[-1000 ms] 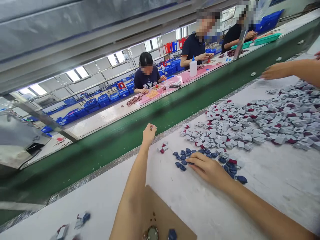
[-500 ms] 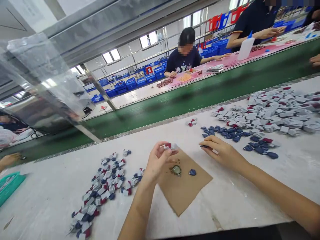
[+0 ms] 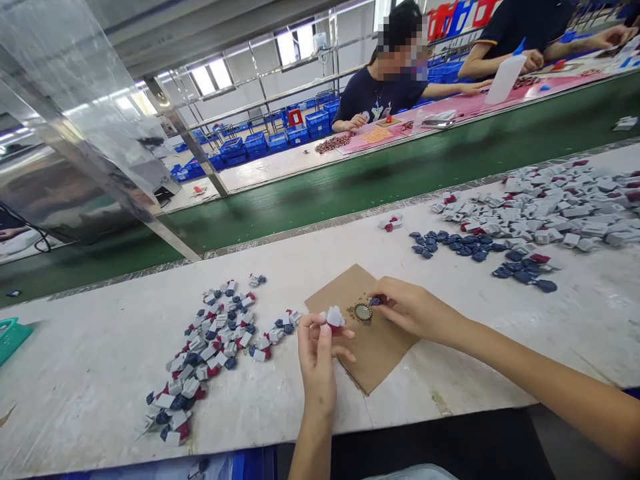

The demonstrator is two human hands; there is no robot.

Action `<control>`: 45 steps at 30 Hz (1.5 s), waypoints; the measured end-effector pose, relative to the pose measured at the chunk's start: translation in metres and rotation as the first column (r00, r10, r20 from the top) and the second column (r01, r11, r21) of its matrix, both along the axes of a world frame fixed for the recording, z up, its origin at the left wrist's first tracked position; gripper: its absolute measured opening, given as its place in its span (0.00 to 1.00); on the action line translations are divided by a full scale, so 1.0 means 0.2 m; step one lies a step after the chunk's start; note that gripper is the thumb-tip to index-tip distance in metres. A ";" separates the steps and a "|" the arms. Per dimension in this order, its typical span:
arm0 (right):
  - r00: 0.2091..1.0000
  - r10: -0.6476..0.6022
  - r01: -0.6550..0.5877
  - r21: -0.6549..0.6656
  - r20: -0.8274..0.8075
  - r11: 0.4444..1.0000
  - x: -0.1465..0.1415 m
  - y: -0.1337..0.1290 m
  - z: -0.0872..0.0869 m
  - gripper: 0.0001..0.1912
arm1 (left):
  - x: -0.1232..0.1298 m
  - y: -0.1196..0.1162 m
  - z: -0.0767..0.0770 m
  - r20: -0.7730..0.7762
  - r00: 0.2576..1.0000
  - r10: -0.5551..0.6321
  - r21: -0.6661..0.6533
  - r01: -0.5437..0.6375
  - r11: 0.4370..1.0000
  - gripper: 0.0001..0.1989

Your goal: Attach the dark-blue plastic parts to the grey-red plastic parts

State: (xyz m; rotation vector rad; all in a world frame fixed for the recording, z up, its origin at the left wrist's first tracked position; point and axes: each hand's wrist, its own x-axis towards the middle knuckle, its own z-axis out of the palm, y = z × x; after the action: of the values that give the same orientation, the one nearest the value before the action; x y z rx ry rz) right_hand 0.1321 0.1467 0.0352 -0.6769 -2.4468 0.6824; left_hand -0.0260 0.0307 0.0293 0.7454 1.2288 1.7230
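Between the thumb and fingers of my left hand [image 3: 320, 347] is a white and dark red piece [image 3: 334, 318], held over the left part of a brown sheet [image 3: 385, 353]. My right hand [image 3: 405, 307] pinches a small dark blue piece [image 3: 375, 302] above the same sheet. A round metal-rimmed disc [image 3: 363, 312] lies on the sheet between my hands, with tiny brown bits around it. Dark blue pieces [image 3: 465, 247] lie in a group beyond my right hand.
Left of the sheet spreads a pile of white, red and blue pieces [image 3: 215, 340]. A larger pile of white pieces [image 3: 565, 207] is at right. Past a green belt [image 3: 310, 193], two people sit by a pink surface [image 3: 460, 110]. A teal tray [image 3: 13, 337] is at far left.
My right hand has moved left over the sheet, to beside the disc. My left hand has turned the white and red piece upward. The camera view has shifted.
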 end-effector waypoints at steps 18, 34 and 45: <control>0.987 0.026 -0.032 0.032 0.157 0.999 -0.08 0.00 -0.03 0.12 | -0.04 -0.05 0.07 0.435 0.896 -0.090 -0.004 0.102 0.995 0.07; 0.962 -0.069 0.028 0.157 0.263 0.987 -0.13 -0.02 -0.06 0.11 | -0.06 -0.04 0.04 0.425 0.879 0.215 -0.250 -0.115 0.961 0.16; 0.949 -0.292 0.137 -0.675 -0.121 0.725 -0.10 -0.10 0.16 0.14 | 0.02 -0.06 0.07 0.230 0.953 0.198 -0.228 -0.145 0.963 0.13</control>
State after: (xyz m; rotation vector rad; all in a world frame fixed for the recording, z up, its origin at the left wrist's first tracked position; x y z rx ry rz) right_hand 0.1113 0.1265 0.0672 -1.0644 -1.8422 1.4690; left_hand -0.0227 0.0189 0.0440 0.2906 1.3011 1.7328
